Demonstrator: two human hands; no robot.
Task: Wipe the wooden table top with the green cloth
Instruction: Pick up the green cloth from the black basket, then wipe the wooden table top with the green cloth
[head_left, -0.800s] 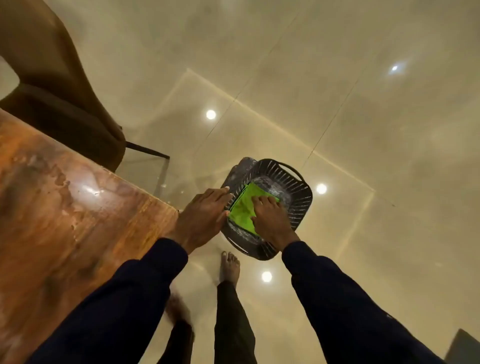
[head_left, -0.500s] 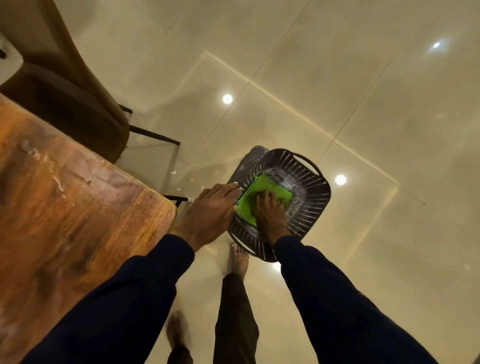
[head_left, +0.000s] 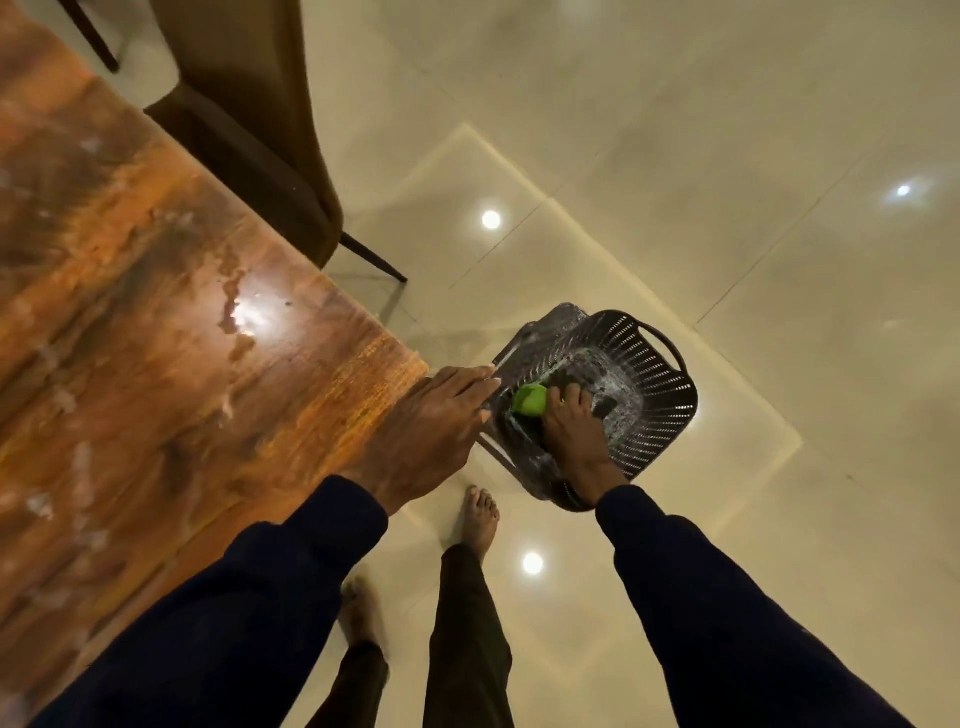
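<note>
The cloth (head_left: 530, 400), flat before, is now bunched in the basket (head_left: 660, 395) at centre frame, the right hand (head_left: 571, 434) curling its fingers round it. Left hand (head_left: 426, 431) fingers straight, at the rim. Soft, light: probably any fold will do.

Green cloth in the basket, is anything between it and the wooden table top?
Yes. The right hand grips the green cloth inside the basket, so the basket's near wall lies between it and the table. The left hand, at that rim by the table corner, is also in the path.
</note>
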